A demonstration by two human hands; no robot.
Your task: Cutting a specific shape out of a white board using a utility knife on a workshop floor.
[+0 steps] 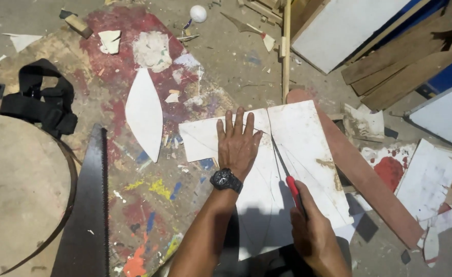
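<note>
Fingers, left hand [237,145]: spread flat, pressing the white rectangular board [297,154] at frame centre.
Fingers, right hand [315,236]: clamped on the red-handled thin-bladed knife [287,174], blade lying along the board's scored line.
Floor [149,205]: paint-splattered; dark toothed handsaw [90,205] lower left.

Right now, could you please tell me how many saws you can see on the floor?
1: a large handsaw lies on the paint-splattered floor, left of the left hand. The right hand holds a red-handled cutter, not a saw. Others may be hidden in the clutter.
</note>
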